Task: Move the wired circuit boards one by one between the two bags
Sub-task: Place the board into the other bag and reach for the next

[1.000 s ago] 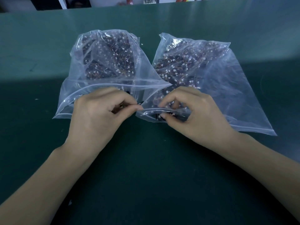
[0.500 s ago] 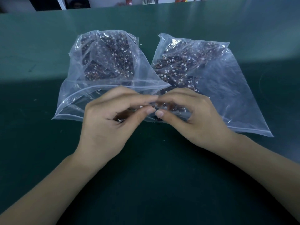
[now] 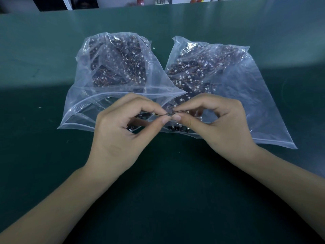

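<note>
Between the bags, left hand (image 3: 123, 132) and right hand (image 3: 219, 124) each grip one wire (image 3: 168, 113).

No text, label, brand, number or sign can be read anywhere in the head view. Nothing printed is seen on the two clear bags (image 3: 112, 95) (image 3: 255, 106), and any markings on the wired circuit boards (image 3: 121, 64) inside them are too small and blurred to be made out. The items on the far shelf (image 3: 140, 1) behind the desk (image 3: 44, 50) are likewise too blurred for lettering to be told.
</note>
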